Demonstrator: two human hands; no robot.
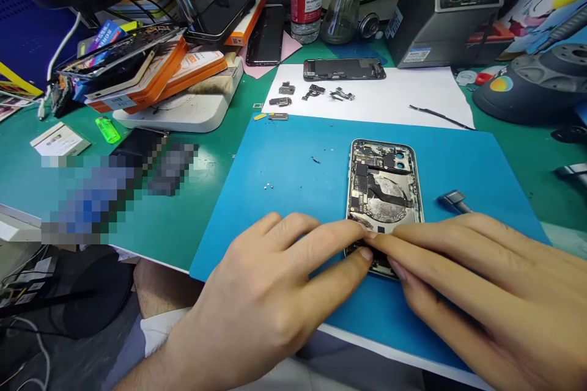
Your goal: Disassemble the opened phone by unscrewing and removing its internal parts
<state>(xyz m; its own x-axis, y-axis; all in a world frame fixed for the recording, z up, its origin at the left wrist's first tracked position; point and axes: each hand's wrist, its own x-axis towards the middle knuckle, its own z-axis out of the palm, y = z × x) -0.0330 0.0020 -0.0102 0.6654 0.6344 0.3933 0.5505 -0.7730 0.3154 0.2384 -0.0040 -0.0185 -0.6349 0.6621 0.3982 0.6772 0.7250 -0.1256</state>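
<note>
The left hand (275,287) and right hand (486,275), nearest me, sit narrowed at the near end of the opened phone (389,198), right on the blue mat (257,208); their grip I can't tell. Dark panel (345,69) and small parts (315,91) look removed, far; circuitry (359,203) remains.

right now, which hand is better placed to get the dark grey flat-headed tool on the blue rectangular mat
Probably the right hand: the dark grey flat-headed tool lies just beyond its knuckles. The left hand would likely have to reach across the open, silver-edged rectangular phone.
</note>
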